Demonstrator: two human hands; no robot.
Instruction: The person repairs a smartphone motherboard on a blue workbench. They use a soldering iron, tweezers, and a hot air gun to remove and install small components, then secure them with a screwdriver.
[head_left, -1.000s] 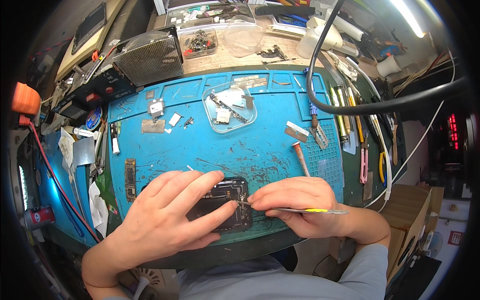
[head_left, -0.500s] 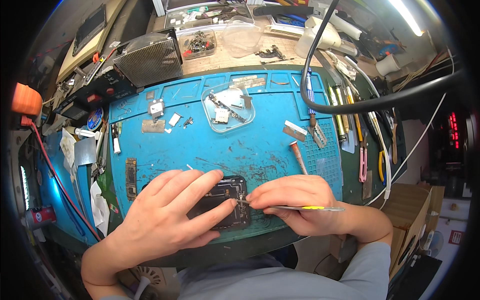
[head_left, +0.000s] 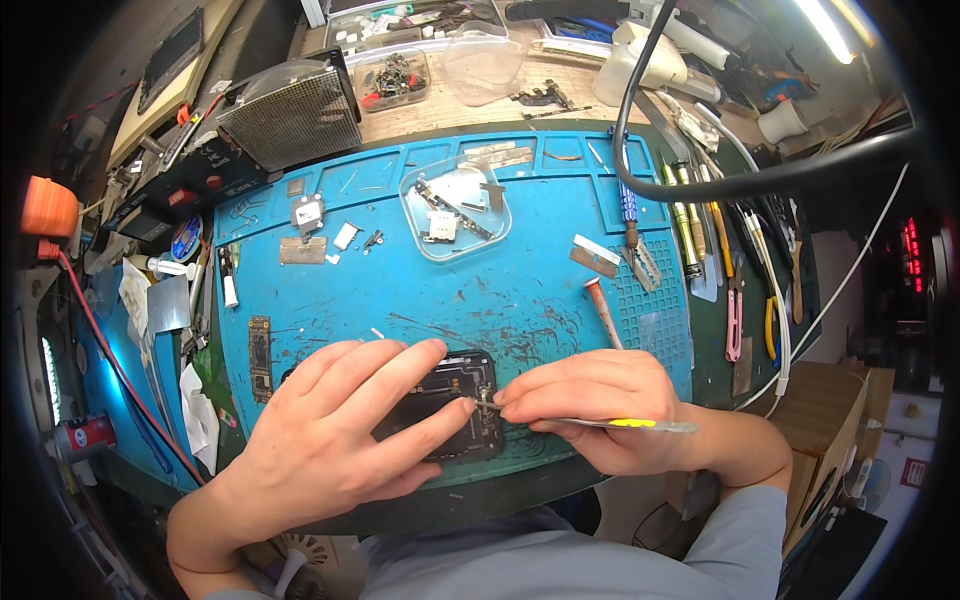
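A blue work mat (head_left: 430,290) fronts a black box (head_left: 160,200) bearing pale lettering. Near the mat's front edge lies an opened phone (head_left: 455,382) — the left hand (head_left: 340,425) spreads its fingers across it, while the right hand (head_left: 605,400) pinches a yellow-marked metal tool (head_left: 652,425).

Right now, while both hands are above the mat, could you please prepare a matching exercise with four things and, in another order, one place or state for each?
1. Left hand
2. Square clear tray
3. Right hand
4. Pink tool

A. gripping a thin metal tool with a yellow patch
B. lying to the right of the blue mat
C. fingers spread over the dark device
D. holding small parts

Pairs: 1-C, 2-D, 3-A, 4-B
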